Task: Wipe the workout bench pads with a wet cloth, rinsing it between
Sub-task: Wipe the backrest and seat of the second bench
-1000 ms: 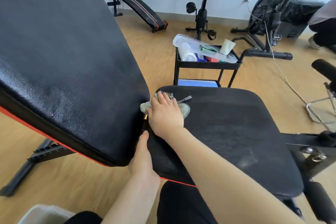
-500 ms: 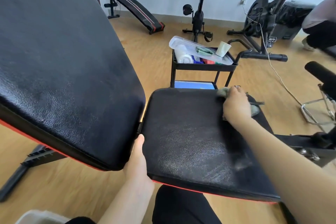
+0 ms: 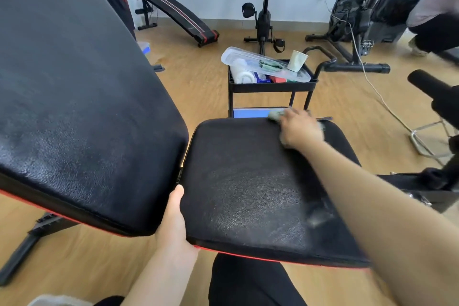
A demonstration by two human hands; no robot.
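**Wiping the far edge of the seat, rinse not yet due**

Nearest me, my left hand (image 3: pixel 173 226) held the black leatherette seat pad (image 3: pixel 248 194) at its seven o'clock corner. The thumb lay up the gap beside the tilted black back pad (image 3: pixel 74 107) at nine o'clock, and the fingers were hidden beneath.

Across the seat pad, at its one o'clock edge, my right hand (image 3: pixel 299 129) lay palm-down, pressing the pale green wet cloth (image 3: pixel 274 115) to the pad. Blur hid the fingers, but they seemed flat rather than curled round it.

I judged the wiping step to be in hand, with the seat pad's far edge under the cloth. The next move called for drawing the cloth back over the unwiped part while my left hand steadied the pad, and then a rinse.

Beyond, at twelve o'clock, stood a black metal cart (image 3: pixel 270 87) bearing a white paper cup (image 3: pixel 296 60). I could read no brand, label or writing on anything.
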